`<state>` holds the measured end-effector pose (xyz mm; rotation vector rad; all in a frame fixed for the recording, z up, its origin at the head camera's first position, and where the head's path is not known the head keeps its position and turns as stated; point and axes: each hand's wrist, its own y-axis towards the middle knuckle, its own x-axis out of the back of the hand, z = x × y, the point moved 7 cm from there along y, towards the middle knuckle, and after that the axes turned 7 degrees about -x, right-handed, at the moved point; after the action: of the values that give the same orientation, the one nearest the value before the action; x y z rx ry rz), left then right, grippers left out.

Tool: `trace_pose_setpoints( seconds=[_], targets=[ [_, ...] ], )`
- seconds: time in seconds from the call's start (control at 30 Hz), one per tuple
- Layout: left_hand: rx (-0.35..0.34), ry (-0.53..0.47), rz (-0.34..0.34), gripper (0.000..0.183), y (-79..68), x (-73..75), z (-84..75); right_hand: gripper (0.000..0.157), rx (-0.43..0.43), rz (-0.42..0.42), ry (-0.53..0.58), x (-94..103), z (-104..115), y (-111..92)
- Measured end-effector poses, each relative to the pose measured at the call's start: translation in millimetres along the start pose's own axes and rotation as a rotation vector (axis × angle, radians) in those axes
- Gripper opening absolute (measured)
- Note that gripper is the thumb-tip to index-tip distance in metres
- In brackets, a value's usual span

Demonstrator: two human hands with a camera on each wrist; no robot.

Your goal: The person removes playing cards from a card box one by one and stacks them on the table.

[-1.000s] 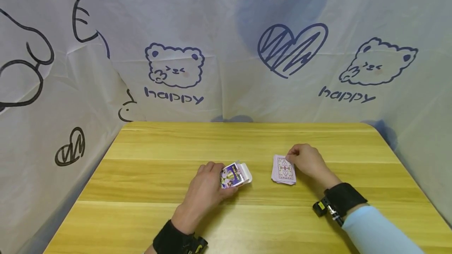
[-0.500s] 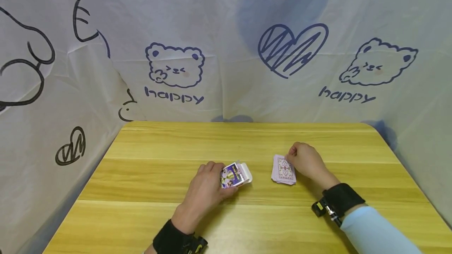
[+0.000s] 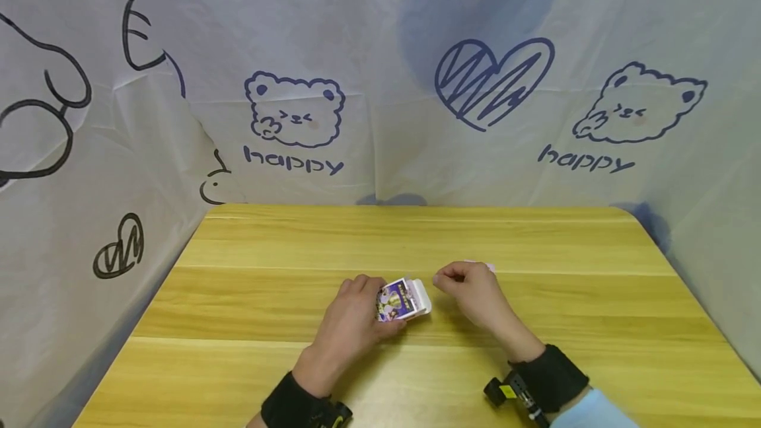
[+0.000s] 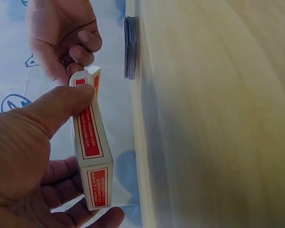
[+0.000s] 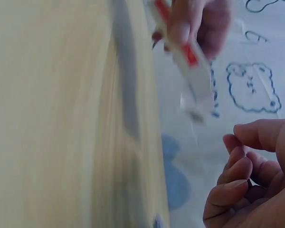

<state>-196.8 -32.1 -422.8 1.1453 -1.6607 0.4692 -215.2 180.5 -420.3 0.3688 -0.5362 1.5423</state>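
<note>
My left hand grips a playing card box, purple printed on its face, above the table. The box's white end flap stands open, facing right. Red-and-white sides of the card box show in the left wrist view, with the thumb along one edge. My right hand hovers just right of the flap, fingers loosely curled, thumb tip close to the index finger; nothing is seen between them. Behind it a deck of playing cards lies on the table, mostly hidden in the head view; the deck's edge shows in the left wrist view.
The wooden table reaches back to a white cloth with drawn bears and hearts. Another cloth wall borders the left side. Black straps with cameras sit on both wrists.
My right hand has left the corner of the deck and moved left and nearer, towards the box. The left hand with the box has shifted slightly right.
</note>
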Motion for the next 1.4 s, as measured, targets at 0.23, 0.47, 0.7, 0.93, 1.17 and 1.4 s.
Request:
trace_pose_setpoints(
  seconds=[0.23, 0.47, 0.7, 0.93, 1.17, 1.4],
  targets=[
    [-0.05, 0.005, -0.017, 0.069, -0.9, 0.1, -4.5, 0.012, -0.033, 0.05, -0.025, -26.5, 1, -6],
    [-0.108, 0.023, -0.027, 0.069, -0.9, 1.2, -11.8, 0.019, -0.062, 0.097, -0.033, -36.7, -3, -6],
    [-0.113, 0.038, -0.029, 0.071, 0.2, 2.0, -11.6, 0.026, -0.087, 0.15, 0.048, -34.9, -3, -5],
    [-0.069, 0.075, -0.048, 0.071, 0.2, 5.8, -7.5, 0.023, -0.12, 0.147, 0.07, -31.0, -6, -5],
    [-0.032, 0.101, -0.063, 0.075, 0.2, 8.4, -3.1, 0.018, -0.14, 0.149, 0.071, -29.6, -11, -5],
    [-0.028, 0.113, -0.053, 0.074, -0.1, 7.4, -2.7, 0.011, -0.129, 0.172, 0.109, -29.8, -14, -4]
  ],
)
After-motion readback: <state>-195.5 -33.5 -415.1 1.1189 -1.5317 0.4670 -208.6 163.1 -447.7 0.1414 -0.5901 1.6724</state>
